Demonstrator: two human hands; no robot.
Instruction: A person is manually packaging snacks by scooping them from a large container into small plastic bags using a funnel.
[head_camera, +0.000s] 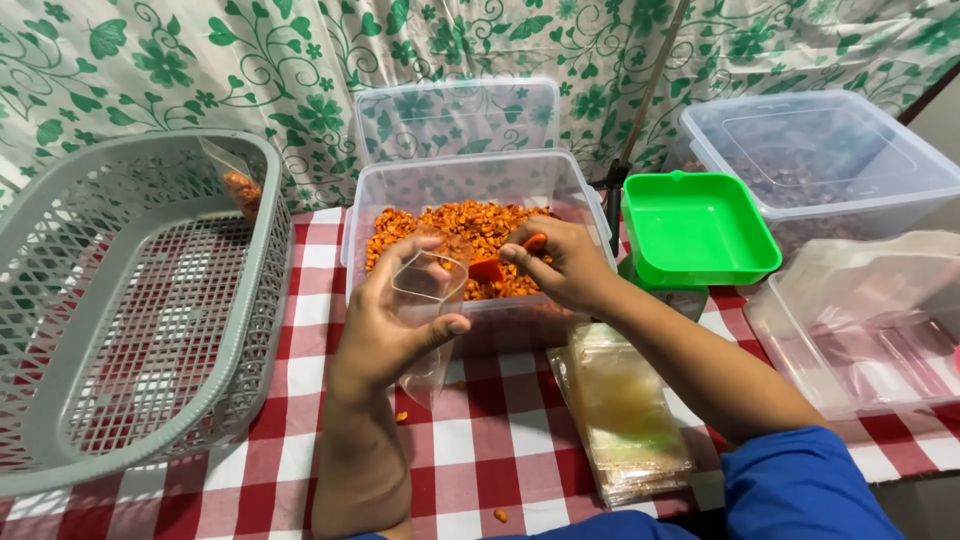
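My left hand (385, 320) holds a small clear plastic bag (430, 300) open at its mouth, just in front of a clear tub (352, 235) of orange kernels (450, 225). My right hand (560, 265) grips a small orange scoop (500, 262) and tips it at the bag's mouth, over the tub's near edge. A stack of empty clear bags (620, 410) lies on the red-and-white checked cloth (500, 440) under my right forearm.
A grey mesh basket (60, 400) at left holds one filled bag (240, 185). A green square tray (700, 225) sits right of the tub, with clear lidded containers (830, 150) behind and a clear lid (870, 330) at right. Loose kernels lie on the cloth.
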